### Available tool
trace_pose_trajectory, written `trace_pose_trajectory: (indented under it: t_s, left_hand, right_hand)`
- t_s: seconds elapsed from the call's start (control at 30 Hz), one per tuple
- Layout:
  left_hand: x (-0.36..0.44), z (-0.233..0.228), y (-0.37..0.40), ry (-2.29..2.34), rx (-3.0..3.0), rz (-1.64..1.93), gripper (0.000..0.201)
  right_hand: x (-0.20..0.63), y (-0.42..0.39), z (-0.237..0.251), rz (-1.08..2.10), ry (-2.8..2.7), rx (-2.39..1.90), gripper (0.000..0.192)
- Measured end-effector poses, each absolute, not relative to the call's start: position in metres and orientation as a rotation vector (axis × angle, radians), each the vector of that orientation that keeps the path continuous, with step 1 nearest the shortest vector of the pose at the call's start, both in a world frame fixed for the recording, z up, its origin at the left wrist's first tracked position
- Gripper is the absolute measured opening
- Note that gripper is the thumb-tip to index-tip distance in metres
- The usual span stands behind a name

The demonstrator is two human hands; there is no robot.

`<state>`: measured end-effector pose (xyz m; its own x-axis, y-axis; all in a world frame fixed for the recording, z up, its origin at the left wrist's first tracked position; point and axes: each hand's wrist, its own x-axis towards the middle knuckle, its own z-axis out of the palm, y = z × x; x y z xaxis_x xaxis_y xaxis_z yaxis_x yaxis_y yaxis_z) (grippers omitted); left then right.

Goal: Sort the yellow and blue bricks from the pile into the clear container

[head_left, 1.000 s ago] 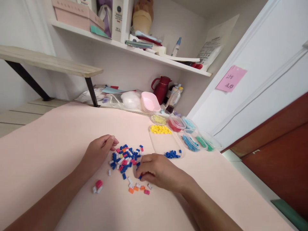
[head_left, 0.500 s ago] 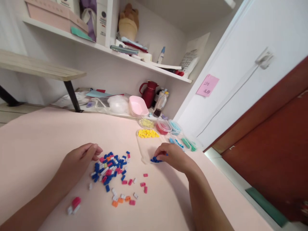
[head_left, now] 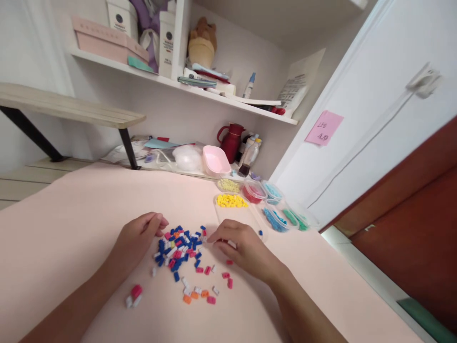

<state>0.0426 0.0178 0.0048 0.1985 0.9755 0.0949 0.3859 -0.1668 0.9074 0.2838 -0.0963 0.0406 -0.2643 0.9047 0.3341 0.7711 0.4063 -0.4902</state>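
The pile of small bricks (head_left: pixel 180 245) lay on the pink table (head_left: pixel 71 224), mid-near in your head view, and it sat right between your two hands. Blue, pink and white pieces, heaped loosely, the spread running left to right.

Your left hand (head_left: pixel 137 236) rested at the pile's left edge, fingers curled together with the tips touching near the first pink pieces; whether a brick was pinched there, you couldn't tell. Your right hand (head_left: pixel 241 245) came at it from the right, fingertips (head_left: pixel 213 237) drawn close and pointing left at the pile's far-right corner, just beside the bricks. No piece showed between them. That right hand was the nearer one to the far-right stragglers.

Nearer to you, loose bricks trailed off: an orange and white row (head_left: pixel 196 294), a few pink strays (head_left: pixel 226 278) under your right wrist, and a pink and white pair (head_left: pixel 134 295) off left.

Beyond your right hand sat the clear tray (head_left: pixel 235 214) with yellow bricks (head_left: pixel 230 201) at its far end and one blue brick (head_left: pixel 261 233) at its right rim. Round tubs (head_left: pixel 274 209) of red, blue and green stood farther right, well apart from the pile. Nothing blocked the short reach from fingers to pile.
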Motion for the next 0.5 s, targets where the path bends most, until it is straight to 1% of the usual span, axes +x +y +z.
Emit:
trace_pose_trajectory:
  t_s: [0.1,0.2,0.4,0.5]
  left_hand:
    - [0.043,0.005,0.017,1.280,1.688,0.969,0.033]
    - [0.043,0.005,0.016,1.275,1.684,0.974,0.033]
    - [0.044,0.006,0.017,1.259,1.669,0.981,0.032]
    - [0.044,0.007,0.016,1.261,1.665,0.982,0.033]
  right_hand:
    - [0.272,-0.096,0.032,0.328,-2.202,-1.344,0.025]
    - [0.270,-0.095,0.026,0.294,-2.224,-1.422,0.026]
    - [0.264,-0.088,0.017,0.276,-2.256,-1.511,0.016]
    - [0.258,-0.086,0.012,0.279,-2.259,-1.507,0.015]
